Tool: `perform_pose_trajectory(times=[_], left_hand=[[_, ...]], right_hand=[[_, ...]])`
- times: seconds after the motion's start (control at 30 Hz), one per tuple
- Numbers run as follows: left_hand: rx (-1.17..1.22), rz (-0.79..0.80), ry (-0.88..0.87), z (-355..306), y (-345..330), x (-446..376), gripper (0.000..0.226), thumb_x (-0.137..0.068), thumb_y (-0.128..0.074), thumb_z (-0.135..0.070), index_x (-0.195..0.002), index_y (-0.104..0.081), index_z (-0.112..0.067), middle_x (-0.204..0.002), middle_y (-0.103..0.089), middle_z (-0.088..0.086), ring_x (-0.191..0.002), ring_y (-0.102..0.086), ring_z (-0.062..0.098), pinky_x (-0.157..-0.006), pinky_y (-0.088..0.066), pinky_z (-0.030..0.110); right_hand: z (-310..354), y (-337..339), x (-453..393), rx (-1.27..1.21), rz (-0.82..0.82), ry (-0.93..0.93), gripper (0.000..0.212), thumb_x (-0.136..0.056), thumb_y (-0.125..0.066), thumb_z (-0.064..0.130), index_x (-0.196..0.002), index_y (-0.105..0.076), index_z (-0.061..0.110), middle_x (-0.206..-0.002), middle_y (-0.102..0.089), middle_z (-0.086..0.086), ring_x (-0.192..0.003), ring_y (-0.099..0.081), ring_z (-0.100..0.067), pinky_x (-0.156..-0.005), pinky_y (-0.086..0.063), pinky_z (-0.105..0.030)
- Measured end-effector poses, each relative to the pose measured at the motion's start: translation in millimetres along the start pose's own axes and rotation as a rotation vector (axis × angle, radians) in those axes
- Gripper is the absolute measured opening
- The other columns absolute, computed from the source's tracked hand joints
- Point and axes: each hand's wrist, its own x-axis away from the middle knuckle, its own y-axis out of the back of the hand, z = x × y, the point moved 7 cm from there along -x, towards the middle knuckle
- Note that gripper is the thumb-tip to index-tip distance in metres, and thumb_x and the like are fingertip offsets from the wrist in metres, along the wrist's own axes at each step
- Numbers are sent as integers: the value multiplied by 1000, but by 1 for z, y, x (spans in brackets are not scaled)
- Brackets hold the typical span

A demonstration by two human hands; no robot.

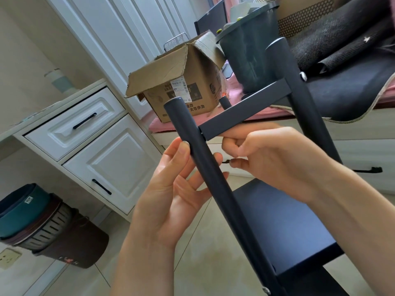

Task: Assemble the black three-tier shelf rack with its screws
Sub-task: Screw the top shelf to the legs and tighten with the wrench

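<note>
The near post [201, 159] is steadied by the left hand [171, 189], fingers loosely curled round it, while a small dark tool [227, 161] is pinched by the right hand [271, 159] under the crossbar [243, 110], seemingly for a screw

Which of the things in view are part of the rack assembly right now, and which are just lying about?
Part of the job:
- near black post, held by the left hand
- crossbar joining it to the far post
- right hand, fingers curled under the crossbar joint
- black shelf

Lying about:
- cardboard box
- stacked baskets
- white drawer cabinet
</note>
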Motion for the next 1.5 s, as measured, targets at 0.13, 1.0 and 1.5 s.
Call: perform_pose_trajectory(times=[0.13,1.0,1.5], left_hand=[[1,-14,-1,3,0,3,86,-68,-89,-28,-145,-50,-19,-109,-75,10,-91,-76,31,-85,-59,57],[38,162,59,11,-4,6,44,-68,-93,-29,-109,-79,-18,-104,-75,6,-92,-75,23,-116,-35,50],[136,153,62,23,-19,0,38,-78,-76,-35,-109,-79,-13,-99,-72,1,-79,-70,13,-76,-58,29]], right_hand=[[1,-3,8,-102,6,-107,41,-76,-47,13,-110,-70,11,-67,-32,3,-74,-37,-19,-70,-39,-27],[-27,1,-8,-201,-390,-133,20,-93,-64,18,-77,-75,22,-66,-50,5,-60,-48,-10,-66,-39,-29],[-25,0,6,-138,-658,-287,46,-104,-39,30,-60,-28,23,-57,-18,4,-51,-15,-15,-50,-15,-27]])
